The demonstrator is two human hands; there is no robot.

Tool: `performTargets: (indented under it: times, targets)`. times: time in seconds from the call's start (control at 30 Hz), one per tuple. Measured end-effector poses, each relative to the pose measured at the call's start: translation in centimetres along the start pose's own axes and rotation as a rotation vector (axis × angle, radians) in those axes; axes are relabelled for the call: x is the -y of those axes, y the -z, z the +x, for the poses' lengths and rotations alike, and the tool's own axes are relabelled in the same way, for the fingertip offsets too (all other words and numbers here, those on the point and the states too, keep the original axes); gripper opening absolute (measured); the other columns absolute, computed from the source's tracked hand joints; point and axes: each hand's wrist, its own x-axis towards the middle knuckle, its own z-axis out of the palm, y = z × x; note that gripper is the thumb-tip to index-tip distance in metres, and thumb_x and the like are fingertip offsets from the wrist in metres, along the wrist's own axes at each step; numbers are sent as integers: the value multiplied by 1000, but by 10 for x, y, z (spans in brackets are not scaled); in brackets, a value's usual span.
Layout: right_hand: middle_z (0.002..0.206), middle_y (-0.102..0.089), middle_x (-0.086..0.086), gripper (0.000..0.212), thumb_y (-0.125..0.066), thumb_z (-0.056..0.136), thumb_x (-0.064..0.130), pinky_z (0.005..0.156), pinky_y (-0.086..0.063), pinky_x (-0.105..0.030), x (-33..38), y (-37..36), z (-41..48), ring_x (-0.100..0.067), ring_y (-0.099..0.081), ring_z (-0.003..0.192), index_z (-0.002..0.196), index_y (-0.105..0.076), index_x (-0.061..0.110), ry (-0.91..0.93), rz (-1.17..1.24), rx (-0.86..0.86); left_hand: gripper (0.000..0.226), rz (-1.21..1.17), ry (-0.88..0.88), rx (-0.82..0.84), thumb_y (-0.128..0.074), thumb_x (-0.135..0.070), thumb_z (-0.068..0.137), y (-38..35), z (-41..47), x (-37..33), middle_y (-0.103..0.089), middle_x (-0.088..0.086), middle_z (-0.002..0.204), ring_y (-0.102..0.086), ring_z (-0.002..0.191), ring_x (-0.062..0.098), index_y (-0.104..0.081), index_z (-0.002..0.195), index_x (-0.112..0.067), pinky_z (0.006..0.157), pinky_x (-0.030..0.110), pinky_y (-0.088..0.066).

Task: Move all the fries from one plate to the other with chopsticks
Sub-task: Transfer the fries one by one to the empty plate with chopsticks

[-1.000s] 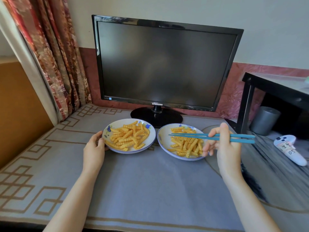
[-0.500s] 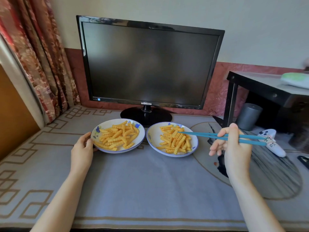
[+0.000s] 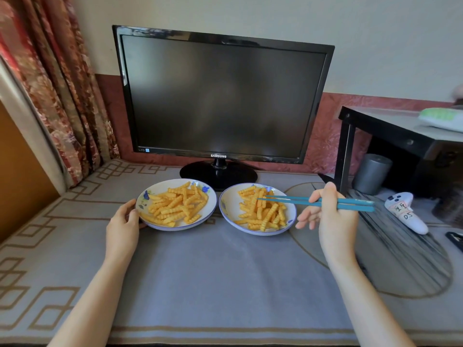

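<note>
Fries [image 3: 260,214] are piled on both plates. Chopsticks [image 3: 300,202], gripped by the fingers of the right hand [image 3: 334,217], are poised, empty, over the 3 o'clock plate [image 3: 228,209]; the 9 o'clock plate [image 3: 153,192] is held at its rim by the left hand [image 3: 122,222]. Next, one fry must be pinched.

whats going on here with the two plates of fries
A person is sitting at a table, set up to move fries with chopsticks. The right hand holds a pair of blue chopsticks, with the tips slightly apart over the fries on the right plate. No fry is pinched between them. The left hand holds the left plate by its rim. Both plates carry a good pile, so the transfer is far from done.
</note>
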Motion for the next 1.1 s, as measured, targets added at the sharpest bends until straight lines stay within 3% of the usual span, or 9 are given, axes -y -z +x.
performTargets:
  times: [0.57, 0.8, 1.1]
  targets:
    - [43, -54, -13, 41, -37, 104, 25, 37, -32, -23, -9, -10, 3, -26, -53, 35, 70, -51, 9, 14, -3, 80, 37, 12, -9, 0, -38, -10, 99, 0, -3, -3, -64, 9, 118, -67, 89, 24, -54, 132, -10, 82, 29, -47]
    - [42, -52, -16, 41, -40, 103, 26, 34, -31, -14, -7, -19, 5, -23, -48, 32, 68, -52, 9, -1, 5, 133, 37, 26, -10, 3, -37, -11, 99, 1, -4, -2, -64, 10, 120, -67, 88, 22, -53, 133, -11, 82, 30, -48]
    - [41, -54, -13, 42, -39, 103, 28, 34, -33, -19, -6, -26, 4, -23, -51, 32, 68, -53, 8, -28, -41, 152, 38, 16, -11, 2, -37, -9, 99, 0, -7, -7, -62, 8, 121, -66, 92, 24, -52, 134, -9, 81, 27, -46]
